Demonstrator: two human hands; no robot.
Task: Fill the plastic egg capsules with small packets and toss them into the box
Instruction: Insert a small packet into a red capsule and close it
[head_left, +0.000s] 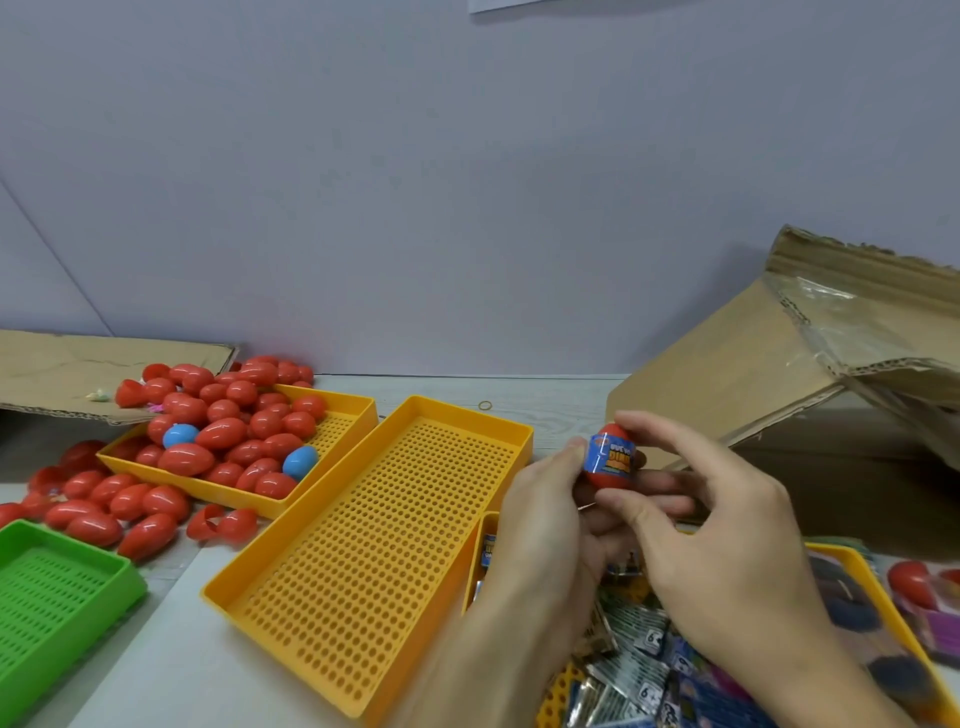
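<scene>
A red egg capsule (612, 456) with a blue printed label wrapped round its middle is held upright between both hands, just right of centre. My left hand (550, 514) grips it from the left and below. My right hand (722, 525) pinches it from the right, thumb under it, forefinger over the top. Beneath the hands a yellow tray (878, 597) holds several small foil packets (639, 670). The open cardboard box (769, 364) stands tilted at the right, its opening beyond my right hand.
A yellow tray (332, 452) at left is heaped with red capsules (223, 431) and two blue ones (300, 461); more red ones lie around it. An empty perforated yellow tray (374, 540) sits in the middle, a green tray (57, 597) at lower left. Flat cardboard (78, 369) lies far left.
</scene>
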